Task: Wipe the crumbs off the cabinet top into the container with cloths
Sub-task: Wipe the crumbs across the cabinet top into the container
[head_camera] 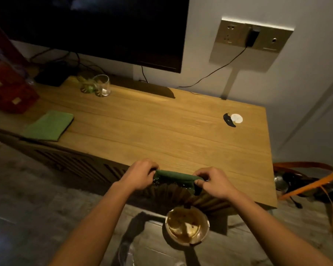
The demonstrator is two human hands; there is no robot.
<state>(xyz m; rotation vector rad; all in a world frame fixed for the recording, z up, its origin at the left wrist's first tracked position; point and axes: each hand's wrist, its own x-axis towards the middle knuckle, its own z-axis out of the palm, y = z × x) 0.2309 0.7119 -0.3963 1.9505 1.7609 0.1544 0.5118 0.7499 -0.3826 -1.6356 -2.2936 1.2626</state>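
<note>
A dark green cloth (176, 176) is stretched along the front edge of the wooden cabinet top (161, 127). My left hand (140, 174) grips its left end and my right hand (212, 182) grips its right end. The cloth's lower part hangs over the edge. Directly below on the floor stands a round container (187, 225) with brownish scraps inside. A second, lighter green cloth (49, 125) lies folded at the cabinet's left front. Crumbs on the wood are too small to make out in the dim light.
A clear glass (102, 85) and a small green item (87, 87) stand at the back left. A black scrap and white disc (233, 120) lie at the right. A dark screen (96, 29) hangs above; red boxes (10, 91) sit left. Orange straps (308, 185) lie right of the cabinet.
</note>
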